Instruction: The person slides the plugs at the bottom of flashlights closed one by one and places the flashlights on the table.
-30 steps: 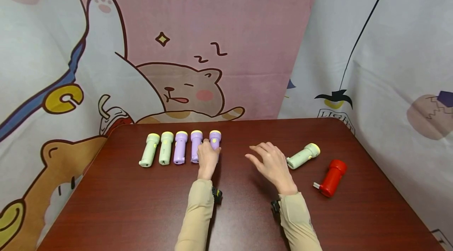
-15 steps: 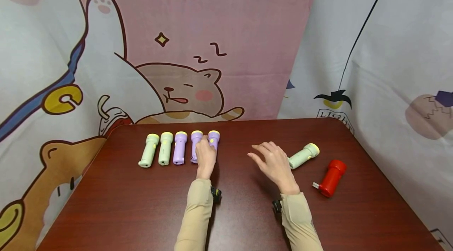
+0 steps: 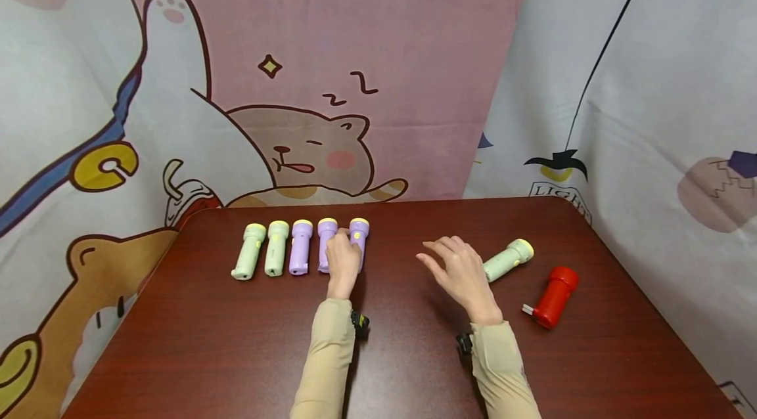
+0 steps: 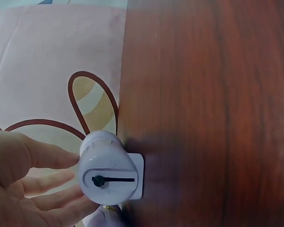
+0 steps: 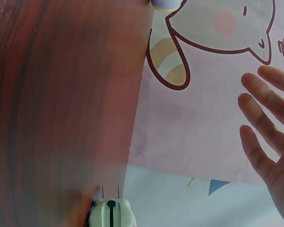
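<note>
My left hand [image 3: 343, 258] is at the right end of a row of flashlights. In the left wrist view its thumb and fingers pinch a purple flashlight [image 4: 106, 175], whose slotted end faces the camera. That same purple flashlight [image 3: 359, 230] is partly hidden by the hand in the head view. Just left of the hand lies another purple flashlight [image 3: 326, 230]. My right hand [image 3: 461, 274] hovers over the table with fingers spread, holding nothing. Close to its right lies a pale green flashlight [image 3: 510, 260], tilted; the right wrist view shows two thin prongs at its end [image 5: 111, 213].
Farther left in the row lie a third purple flashlight [image 3: 300, 248] and two pale green flashlights [image 3: 276, 249], [image 3: 249, 252]. A red flashlight [image 3: 554, 297] with prongs out lies at the right. The brown table [image 3: 236, 353] backs onto a cartoon-printed cloth [image 3: 426, 77].
My left hand has shifted slightly left, and the purple flashlight at the row's end moved a little left, then slightly back. The right hand has drifted slightly right.
</note>
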### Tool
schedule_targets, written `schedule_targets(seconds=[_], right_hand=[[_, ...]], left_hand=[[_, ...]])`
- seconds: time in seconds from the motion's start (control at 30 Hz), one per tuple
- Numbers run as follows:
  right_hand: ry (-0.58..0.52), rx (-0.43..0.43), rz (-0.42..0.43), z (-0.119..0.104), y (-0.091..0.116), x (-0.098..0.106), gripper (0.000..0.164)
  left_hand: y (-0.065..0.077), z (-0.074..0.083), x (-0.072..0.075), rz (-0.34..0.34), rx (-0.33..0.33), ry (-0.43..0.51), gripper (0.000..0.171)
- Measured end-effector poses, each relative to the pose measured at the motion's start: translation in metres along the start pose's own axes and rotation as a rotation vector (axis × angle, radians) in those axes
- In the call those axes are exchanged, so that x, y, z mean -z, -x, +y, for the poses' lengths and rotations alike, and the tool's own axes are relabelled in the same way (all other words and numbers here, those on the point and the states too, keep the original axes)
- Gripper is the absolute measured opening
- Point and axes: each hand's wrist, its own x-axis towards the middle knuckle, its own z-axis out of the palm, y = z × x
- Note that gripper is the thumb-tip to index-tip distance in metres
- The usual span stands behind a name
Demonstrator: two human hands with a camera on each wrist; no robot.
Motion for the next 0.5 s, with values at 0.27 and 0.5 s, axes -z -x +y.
schedule_targets(seconds=[0.27,0.5], right_hand=[[-0.012,-0.020,0.022,0.007,0.001,0.005,0.028],[-0.017,-0.065,0.010,0.015,0.002,0.017,0.026]], left_hand=[[0.000,0.008,-0.004,0.069,-0.044,-0.031,0.019],[0.001,0.021,-0.015,0.068,-0.103,-0.028,0.015]])
